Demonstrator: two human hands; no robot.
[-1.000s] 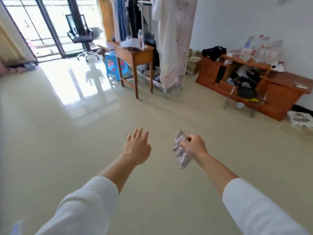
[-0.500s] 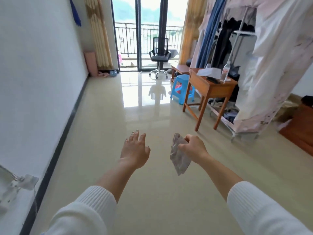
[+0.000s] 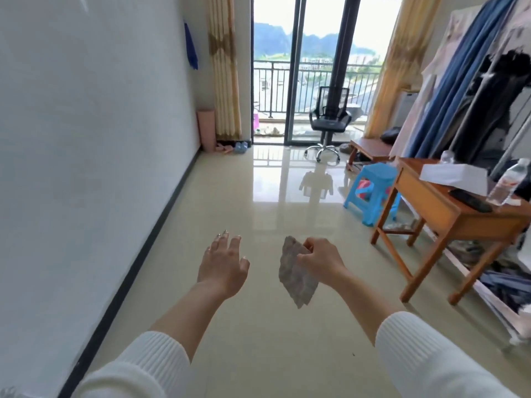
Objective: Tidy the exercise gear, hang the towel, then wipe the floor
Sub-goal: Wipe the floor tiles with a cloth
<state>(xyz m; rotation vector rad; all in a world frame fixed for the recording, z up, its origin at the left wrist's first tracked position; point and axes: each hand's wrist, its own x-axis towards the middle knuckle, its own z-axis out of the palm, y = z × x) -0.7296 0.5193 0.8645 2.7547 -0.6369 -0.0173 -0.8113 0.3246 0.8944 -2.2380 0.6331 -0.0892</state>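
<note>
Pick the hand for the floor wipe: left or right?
Right, likely. The right hand grips the grey cloth, which hangs above the floor; the left hand is open and holds nothing.

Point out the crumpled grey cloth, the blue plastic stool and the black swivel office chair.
crumpled grey cloth (image 3: pixel 297 278), head view, middle of the hanging fabric
blue plastic stool (image 3: pixel 375 174), head view, top of the seat
black swivel office chair (image 3: pixel 330 125), head view, seat cushion
</note>
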